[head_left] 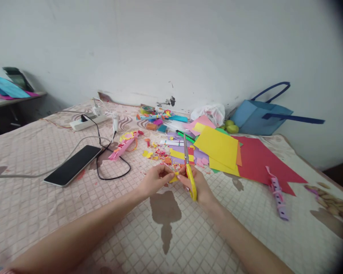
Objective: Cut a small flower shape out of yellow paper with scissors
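Observation:
Between the fingertips of both hands is a small piece of yellow paper (174, 177). My left hand (157, 179) pinches its left side, thumb against fingers. My right hand (198, 185) pinches the right side, and a pair of scissors (191, 179) with yellow handles also rests in it. The scissor blades point away from me, up over the paper scraps, and look closed together. Part of the yellow piece is hidden by the fingers. Just beyond the hands lie many small coloured paper scraps (161, 153) and a yellow paper strip (178, 154).
Yellow sheets (218, 148) overlap a large red sheet (265, 160) on the right, near a rolled purple paper piece (278, 198). A blue bag (260, 116) stands against the wall. On the left are a phone (74, 164), a black cable (114, 178) and a power strip (88, 121).

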Action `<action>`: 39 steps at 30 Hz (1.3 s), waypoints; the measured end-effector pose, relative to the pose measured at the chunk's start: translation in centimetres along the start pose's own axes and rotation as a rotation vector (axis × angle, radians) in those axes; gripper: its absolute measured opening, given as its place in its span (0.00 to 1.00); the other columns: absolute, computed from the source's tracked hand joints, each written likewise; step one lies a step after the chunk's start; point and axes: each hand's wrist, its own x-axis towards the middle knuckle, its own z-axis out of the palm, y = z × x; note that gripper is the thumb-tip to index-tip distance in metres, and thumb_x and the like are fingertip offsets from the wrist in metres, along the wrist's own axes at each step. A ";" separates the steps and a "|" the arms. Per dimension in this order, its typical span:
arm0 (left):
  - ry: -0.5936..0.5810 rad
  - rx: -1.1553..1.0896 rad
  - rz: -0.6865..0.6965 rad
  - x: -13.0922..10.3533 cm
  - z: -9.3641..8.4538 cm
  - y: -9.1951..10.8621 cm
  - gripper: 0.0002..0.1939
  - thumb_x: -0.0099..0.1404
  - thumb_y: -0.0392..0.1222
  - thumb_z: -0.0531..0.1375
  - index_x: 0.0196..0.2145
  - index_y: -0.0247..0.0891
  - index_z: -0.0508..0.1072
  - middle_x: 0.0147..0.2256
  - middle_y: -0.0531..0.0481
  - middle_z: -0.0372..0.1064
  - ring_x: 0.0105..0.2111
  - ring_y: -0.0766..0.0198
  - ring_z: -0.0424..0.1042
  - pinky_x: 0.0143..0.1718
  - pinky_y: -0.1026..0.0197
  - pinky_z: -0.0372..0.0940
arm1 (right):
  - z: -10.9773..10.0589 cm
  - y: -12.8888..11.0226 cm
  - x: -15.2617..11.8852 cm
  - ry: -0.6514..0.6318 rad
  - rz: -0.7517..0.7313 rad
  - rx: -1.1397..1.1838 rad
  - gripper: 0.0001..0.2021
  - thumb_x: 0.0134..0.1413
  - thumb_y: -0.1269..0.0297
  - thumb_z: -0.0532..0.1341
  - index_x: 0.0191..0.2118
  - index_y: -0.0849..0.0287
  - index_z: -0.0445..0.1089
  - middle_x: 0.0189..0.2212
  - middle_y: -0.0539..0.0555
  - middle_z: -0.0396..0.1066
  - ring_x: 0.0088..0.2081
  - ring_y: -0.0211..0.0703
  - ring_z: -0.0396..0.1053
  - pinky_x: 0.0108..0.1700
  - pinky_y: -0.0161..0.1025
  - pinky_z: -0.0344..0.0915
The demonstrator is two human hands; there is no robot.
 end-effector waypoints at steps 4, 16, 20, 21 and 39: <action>-0.046 -0.028 -0.056 0.1 0.0 -0.2 0.16 0.53 0.50 0.63 0.25 0.33 0.67 0.20 0.53 0.66 0.20 0.71 0.66 0.24 0.67 0.63 | -0.1 -0.2 -0.4 0.009 0.032 0.005 0.15 0.37 0.61 0.67 0.29 0.57 0.61 0.17 0.40 0.58 0.14 0.28 0.51 0.16 0.30 0.48; 0.014 -0.237 -0.098 -0.5 0.0 1.1 0.15 0.54 0.48 0.64 0.26 0.34 0.66 0.24 0.52 0.68 0.25 0.69 0.69 0.29 0.66 0.64 | -0.2 -0.5 -1.2 0.043 -0.030 0.054 0.18 0.47 0.47 0.62 0.29 0.57 0.60 0.20 0.44 0.62 0.15 0.29 0.53 0.17 0.31 0.49; 0.077 -0.337 -0.036 -0.7 -0.1 1.5 0.13 0.54 0.45 0.64 0.26 0.34 0.66 0.26 0.52 0.68 0.28 0.69 0.68 0.31 0.65 0.65 | 0.1 0.0 -1.8 -0.005 -0.037 0.086 0.20 0.51 0.43 0.57 0.30 0.58 0.61 0.19 0.45 0.60 0.15 0.30 0.52 0.18 0.31 0.49; 0.089 -0.357 -0.029 -0.7 -0.1 1.5 0.12 0.54 0.45 0.64 0.26 0.34 0.66 0.26 0.52 0.67 0.28 0.70 0.68 0.31 0.65 0.65 | 0.2 0.2 -1.9 -0.022 -0.042 0.084 0.21 0.51 0.42 0.56 0.31 0.58 0.62 0.19 0.44 0.59 0.16 0.30 0.52 0.18 0.31 0.49; 0.282 -0.584 0.116 -1.0 0.1 2.3 0.10 0.57 0.43 0.63 0.26 0.34 0.68 0.29 0.53 0.66 0.31 0.70 0.68 0.40 0.62 0.65 | 1.4 0.6 -4.2 -0.215 -0.030 -0.278 0.17 0.57 0.47 0.53 0.27 0.56 0.57 0.17 0.42 0.51 0.17 0.31 0.50 0.19 0.31 0.49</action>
